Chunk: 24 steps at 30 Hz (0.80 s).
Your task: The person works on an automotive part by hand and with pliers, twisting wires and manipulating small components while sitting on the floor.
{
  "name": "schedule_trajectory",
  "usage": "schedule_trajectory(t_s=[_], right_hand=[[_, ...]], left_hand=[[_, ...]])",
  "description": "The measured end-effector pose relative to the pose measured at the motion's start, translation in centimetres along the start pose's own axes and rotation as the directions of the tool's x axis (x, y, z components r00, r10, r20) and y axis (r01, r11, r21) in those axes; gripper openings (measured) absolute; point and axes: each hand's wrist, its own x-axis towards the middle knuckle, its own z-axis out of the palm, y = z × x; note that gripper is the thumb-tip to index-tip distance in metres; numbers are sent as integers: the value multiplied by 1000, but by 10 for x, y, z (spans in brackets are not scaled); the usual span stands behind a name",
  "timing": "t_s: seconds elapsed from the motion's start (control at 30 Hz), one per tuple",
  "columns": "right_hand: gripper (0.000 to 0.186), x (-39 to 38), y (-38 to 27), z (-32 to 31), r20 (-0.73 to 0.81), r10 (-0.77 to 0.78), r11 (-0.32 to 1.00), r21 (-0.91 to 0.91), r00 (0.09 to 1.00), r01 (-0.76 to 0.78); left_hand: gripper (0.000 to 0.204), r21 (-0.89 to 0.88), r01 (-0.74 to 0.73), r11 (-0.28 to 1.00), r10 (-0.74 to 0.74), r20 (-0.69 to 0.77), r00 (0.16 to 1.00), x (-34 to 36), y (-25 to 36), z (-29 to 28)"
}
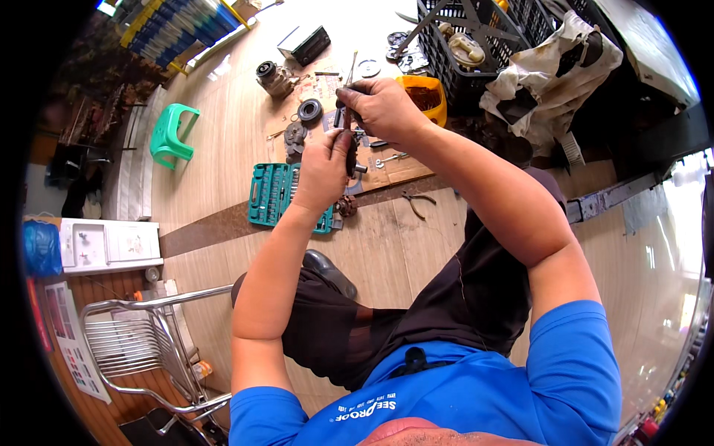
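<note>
Both my hands work close together over a cardboard sheet on the floor. My left hand (324,171) is closed around a small dark metal part (352,162), mostly hidden by the fingers. Just above it, my right hand (381,110) pinches a thin rod-like tool (351,70), one slim end pointing up and away; its exact kind cannot be made out. To the left lie a black ring-shaped pulley (309,111) and a round grey metal piece (295,137). A cylindrical metal compressor-like unit (275,79) stands farther back.
Nearer me are an open green socket set (269,195) and pliers (419,204). A yellow container (439,111) with brown contents sits right, beside a black crate (454,78) and a stained white cloth (554,82). A green stool (172,135) and metal-framed chair (123,346) stand left.
</note>
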Motion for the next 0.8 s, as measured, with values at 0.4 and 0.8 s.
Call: schedule_trajectory(t_s=[0.4, 0.8], right_hand=[[28, -1, 0, -1, 75, -53, 998, -37, 996, 56], [26, 0, 2, 0, 86, -44, 988, -141, 995, 56]], left_hand=[[27, 183, -158, 970, 165, -21, 986, -5, 6, -3], [23, 43, -72, 996, 74, -47, 996, -7, 2, -1]])
